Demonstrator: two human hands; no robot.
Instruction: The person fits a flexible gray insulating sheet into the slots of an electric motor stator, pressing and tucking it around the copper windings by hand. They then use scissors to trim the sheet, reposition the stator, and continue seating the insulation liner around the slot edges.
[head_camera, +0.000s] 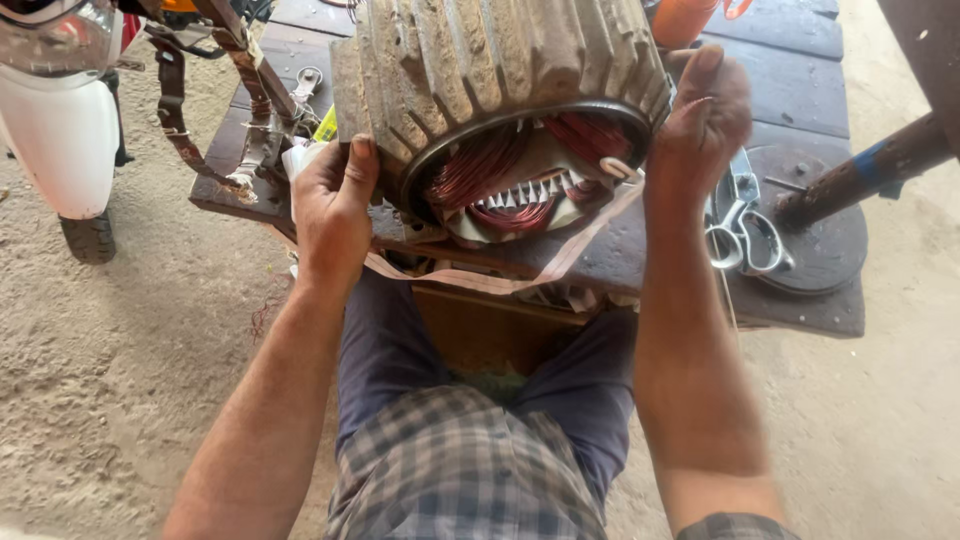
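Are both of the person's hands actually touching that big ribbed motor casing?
Touching. The head view shows the left hand pressed flat against the ribbed motor casing on one side, and the right hand gripping its other side, with no gap visible at either.

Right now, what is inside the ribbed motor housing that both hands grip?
Inside the housing, reddish copper windings circle the bore, with white pointed insulation strips across the middle. A pale tape trails from the opening. Deeper parts are hidden by the casing.
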